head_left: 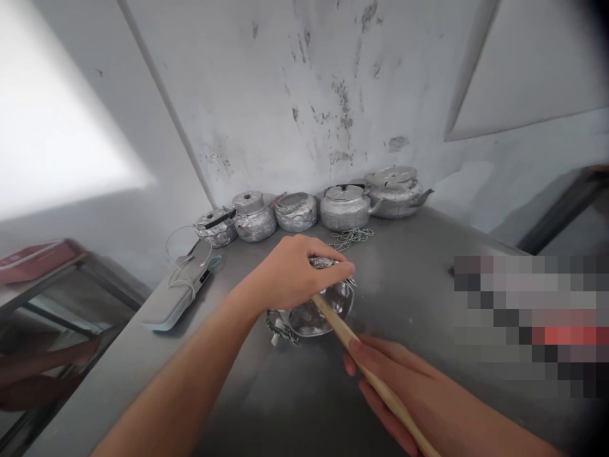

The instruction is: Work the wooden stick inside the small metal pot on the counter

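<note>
Left hand (295, 270): grip closed over the rim of a small metal pot (320, 312) on the counter (409, 285).
Right hand (404, 387): grip holding a wooden stick (361, 365), tip inside the pot.

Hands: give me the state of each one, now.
Left hand: closed on top of the small metal pot.
Right hand: closed around the wooden stick.

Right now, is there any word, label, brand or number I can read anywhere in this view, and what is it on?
No text can be read anywhere.
Red flat thing at far left: any print is too blurred to read.
Pixelated patch at right: nothing readable.
Metal kettles by the wall: no marks visible.
Small metal pot under the left hand, and wooden stick in the right hand: no lettering.
</note>
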Action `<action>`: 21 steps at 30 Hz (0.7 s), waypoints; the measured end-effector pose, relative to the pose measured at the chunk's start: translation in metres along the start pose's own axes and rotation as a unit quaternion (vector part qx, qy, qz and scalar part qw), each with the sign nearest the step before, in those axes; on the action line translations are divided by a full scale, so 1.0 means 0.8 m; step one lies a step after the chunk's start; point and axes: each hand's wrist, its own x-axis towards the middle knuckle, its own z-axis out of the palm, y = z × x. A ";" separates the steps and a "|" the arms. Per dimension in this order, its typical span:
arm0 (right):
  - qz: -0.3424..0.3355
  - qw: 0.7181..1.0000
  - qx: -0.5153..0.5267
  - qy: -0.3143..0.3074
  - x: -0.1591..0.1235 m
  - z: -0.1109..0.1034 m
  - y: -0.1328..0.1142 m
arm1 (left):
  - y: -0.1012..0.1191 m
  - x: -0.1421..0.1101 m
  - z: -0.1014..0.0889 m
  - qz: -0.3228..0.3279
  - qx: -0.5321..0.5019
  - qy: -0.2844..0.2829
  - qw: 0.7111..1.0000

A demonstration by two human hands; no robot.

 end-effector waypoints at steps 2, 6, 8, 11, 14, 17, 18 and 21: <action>-0.008 1.000 0.009 -0.004 0.001 0.000 0.002 | 0.000 0.000 0.000 0.002 0.001 -0.001 1.000; -0.017 0.999 0.028 -0.006 -0.001 0.000 0.002 | 0.002 0.001 -0.001 0.000 0.002 -0.003 1.000; 0.003 1.000 0.003 -0.002 -0.001 0.000 0.002 | 0.002 0.000 -0.001 0.000 0.002 -0.002 1.000; -0.022 1.000 0.010 -0.006 0.000 -0.001 0.004 | 0.002 0.000 0.000 0.001 0.000 -0.001 1.000; -0.026 1.000 0.012 -0.003 0.002 -0.002 0.003 | 0.002 0.000 0.000 0.003 -0.001 0.000 1.000; -0.005 1.000 -0.010 0.002 0.001 -0.001 0.000 | 0.001 0.000 0.001 0.004 -0.001 0.003 1.000; -0.006 1.000 -0.007 0.002 0.001 -0.001 -0.001 | 0.001 0.001 0.001 0.004 -0.002 0.002 1.000; -0.017 1.000 0.014 0.001 -0.001 0.000 0.000 | 0.001 0.000 0.000 0.005 -0.004 -0.004 1.000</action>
